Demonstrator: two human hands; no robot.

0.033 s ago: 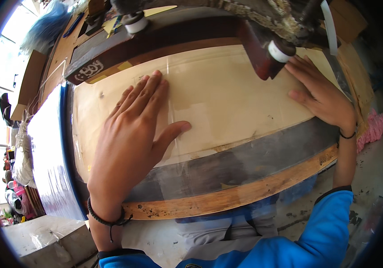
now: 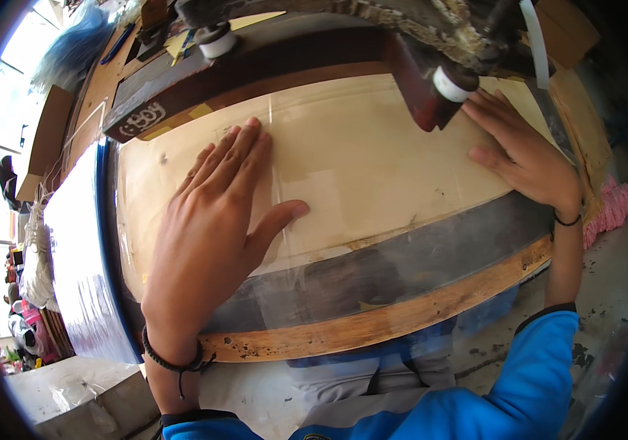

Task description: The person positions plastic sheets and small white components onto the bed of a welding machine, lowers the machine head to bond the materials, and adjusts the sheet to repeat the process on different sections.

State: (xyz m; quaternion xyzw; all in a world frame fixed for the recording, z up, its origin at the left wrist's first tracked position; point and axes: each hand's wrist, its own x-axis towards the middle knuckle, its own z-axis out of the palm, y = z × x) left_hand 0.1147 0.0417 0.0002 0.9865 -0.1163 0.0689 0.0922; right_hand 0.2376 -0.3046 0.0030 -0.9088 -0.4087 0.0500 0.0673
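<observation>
A thin clear plastic sheet point(image 2: 372, 249) lies over a tan board surface point(image 2: 372, 161) and hangs past its wooden front edge. My left hand point(image 2: 207, 213) rests palm down on the left part, fingers stretched out and thumb apart. At the right end, my right hand point(image 2: 526, 154) lies flat as well, its thumb spread. Its fingertips reach past a dark red bracket with a white-banded knob point(image 2: 453, 84), which partly hides them. Neither hand grips anything.
A long dark bar point(image 2: 248, 77) runs above the board's far side, with another white-banded knob point(image 2: 217, 40) on it. Left of the board stands a stack of shiny plastic sheets point(image 2: 83, 249). A pink fibre bundle point(image 2: 608, 209) hangs at the right.
</observation>
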